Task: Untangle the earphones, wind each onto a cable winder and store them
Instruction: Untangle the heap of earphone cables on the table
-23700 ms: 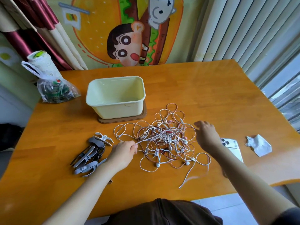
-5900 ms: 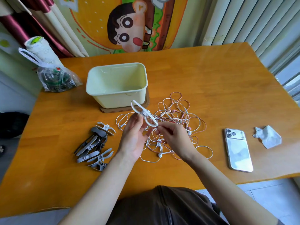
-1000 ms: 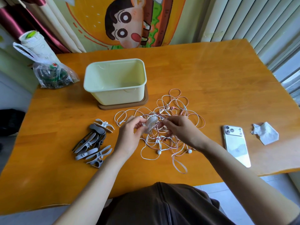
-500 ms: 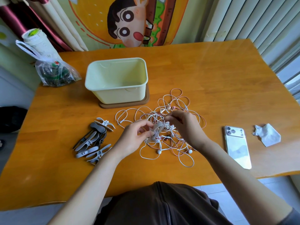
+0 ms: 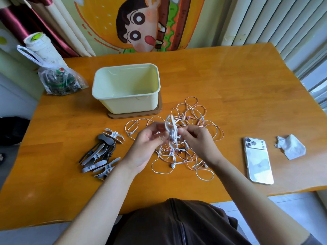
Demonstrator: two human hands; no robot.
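A tangle of white and pink earphone cables (image 5: 194, 138) lies on the wooden table (image 5: 230, 89). Above it my left hand (image 5: 146, 144) pinches a white cable winder (image 5: 171, 129) with white cable wrapped on it. My right hand (image 5: 196, 142) pinches the earphone cable right beside the winder. A cable strand runs from the winder down into the tangle. A pile of grey, black and white winders (image 5: 102, 152) lies left of my left hand. The pale yellow storage box (image 5: 126, 87) stands behind, and nothing shows inside it.
A white phone (image 5: 257, 160) lies face down to the right, with a crumpled tissue (image 5: 290, 146) beyond it. A plastic bag with a paper roll (image 5: 53, 75) sits at the far left corner. The box stands on a brown lid (image 5: 134, 114).
Both hands have lifted the winder a little and turned it upright over the tangle. The loose loop near the front edge has drawn back toward the pile.
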